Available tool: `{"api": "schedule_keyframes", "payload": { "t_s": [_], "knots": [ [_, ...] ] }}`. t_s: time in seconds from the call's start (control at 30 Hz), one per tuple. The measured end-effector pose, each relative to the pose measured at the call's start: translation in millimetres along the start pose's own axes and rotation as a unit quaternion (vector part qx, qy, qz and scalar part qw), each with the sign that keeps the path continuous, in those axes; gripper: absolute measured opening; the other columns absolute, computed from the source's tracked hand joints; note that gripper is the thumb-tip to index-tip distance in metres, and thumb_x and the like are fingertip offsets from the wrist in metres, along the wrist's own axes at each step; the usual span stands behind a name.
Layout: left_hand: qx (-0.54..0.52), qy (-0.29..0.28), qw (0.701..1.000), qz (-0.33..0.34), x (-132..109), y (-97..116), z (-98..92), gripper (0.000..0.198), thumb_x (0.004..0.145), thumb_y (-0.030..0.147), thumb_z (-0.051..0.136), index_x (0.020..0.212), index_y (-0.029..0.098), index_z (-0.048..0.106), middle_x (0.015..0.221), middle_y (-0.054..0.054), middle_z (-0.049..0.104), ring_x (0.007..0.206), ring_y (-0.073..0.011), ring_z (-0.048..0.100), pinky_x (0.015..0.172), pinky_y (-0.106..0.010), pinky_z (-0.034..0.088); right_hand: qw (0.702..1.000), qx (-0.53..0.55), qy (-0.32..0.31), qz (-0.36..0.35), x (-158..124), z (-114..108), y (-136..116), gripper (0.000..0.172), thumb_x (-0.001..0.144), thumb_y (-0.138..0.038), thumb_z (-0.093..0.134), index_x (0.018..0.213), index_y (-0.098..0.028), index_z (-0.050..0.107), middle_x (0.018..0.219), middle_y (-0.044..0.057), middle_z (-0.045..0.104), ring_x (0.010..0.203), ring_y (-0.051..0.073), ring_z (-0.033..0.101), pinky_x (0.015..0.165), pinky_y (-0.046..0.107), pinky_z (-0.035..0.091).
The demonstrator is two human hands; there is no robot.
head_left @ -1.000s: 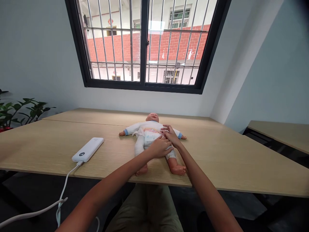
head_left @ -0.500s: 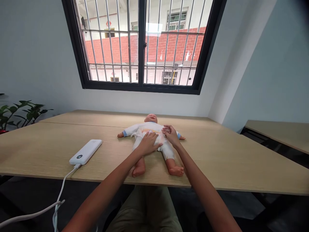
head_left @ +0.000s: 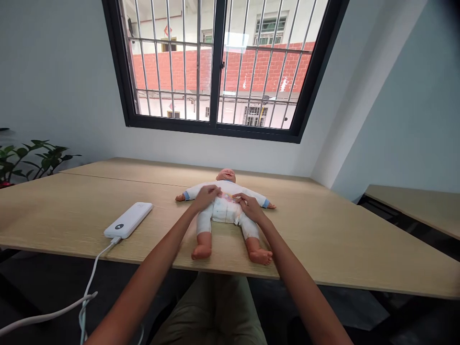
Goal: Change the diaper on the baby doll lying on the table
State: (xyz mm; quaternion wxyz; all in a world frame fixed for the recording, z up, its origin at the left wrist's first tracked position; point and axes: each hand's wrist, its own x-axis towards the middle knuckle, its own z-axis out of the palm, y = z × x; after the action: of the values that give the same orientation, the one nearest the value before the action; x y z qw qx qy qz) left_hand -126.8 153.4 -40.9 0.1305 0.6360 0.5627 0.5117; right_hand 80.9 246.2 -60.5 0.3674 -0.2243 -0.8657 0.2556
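A baby doll [head_left: 227,175] lies on its back, head toward the window and feet toward me. It wears a white outfit with blue cuffs, and a white diaper [head_left: 225,211] with a coloured print covers its hips. My left hand [head_left: 205,197] is at the diaper's waist on the doll's left-hand side in view, fingers closed on the edge. Across from it, my right hand [head_left: 250,207] pinches the other side of the waist, its fingertips over the printed front. What exactly lies under the fingertips is partly hidden.
On the wooden table [head_left: 323,230], a white power bank [head_left: 128,220] lies to the left, with a white cable [head_left: 92,275] hanging over the front edge. A leafy plant [head_left: 34,158] stands far left. A barred window [head_left: 215,86] is ahead; another table [head_left: 420,206] is at right.
My left hand has moved from the front of the diaper up and left to its waist side. My right hand has shifted slightly down and inward. The diaper's front is now more exposed.
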Motion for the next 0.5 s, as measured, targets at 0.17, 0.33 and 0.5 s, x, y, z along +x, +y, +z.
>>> {"api": "schedule_keyframes", "payload": {
  "t_s": [0.17,0.33,0.5],
  "knots": [
    [-0.041,0.114,0.982,-0.145,-0.8,-33.1,-41.9,0.037,0.087,0.046,0.046,0.069,0.016,0.058,0.067,-0.005,0.064,0.061,-0.0138,0.056,0.060,-0.025,0.044,0.991,0.046,0.118,0.051,-0.6,-1.0,-0.4,0.035,0.085,-0.028,0.039,0.109,-0.018,0.063,0.087,0.004,0.071,0.071,0.018,0.060,0.067,0.029,0.044],
    [-0.094,-0.015,0.965,-0.245,-9.0,-46.2,-42.6,0.032,0.069,0.043,0.074,0.067,0.014,0.063,0.062,-0.004,0.065,0.052,-0.0139,0.057,0.050,-0.023,0.042,0.968,0.071,0.226,0.076,1.2,-4.0,2.9,0.030,0.080,-0.031,0.040,0.095,-0.017,0.061,0.084,0.007,0.067,0.084,0.020,0.062,0.075,0.030,0.046],
    [-0.175,-0.012,0.950,-0.258,-7.9,-47.8,-30.3,0.040,0.071,0.037,0.077,0.102,0.015,0.063,0.069,-0.001,0.068,0.057,-0.0145,0.061,0.053,-0.023,0.047,0.967,0.068,0.230,0.085,0.8,-2.5,7.2,0.028,0.080,-0.033,0.039,0.093,-0.018,0.059,0.081,0.006,0.065,0.080,0.020,0.061,0.074,0.030,0.045]
  ]
}}
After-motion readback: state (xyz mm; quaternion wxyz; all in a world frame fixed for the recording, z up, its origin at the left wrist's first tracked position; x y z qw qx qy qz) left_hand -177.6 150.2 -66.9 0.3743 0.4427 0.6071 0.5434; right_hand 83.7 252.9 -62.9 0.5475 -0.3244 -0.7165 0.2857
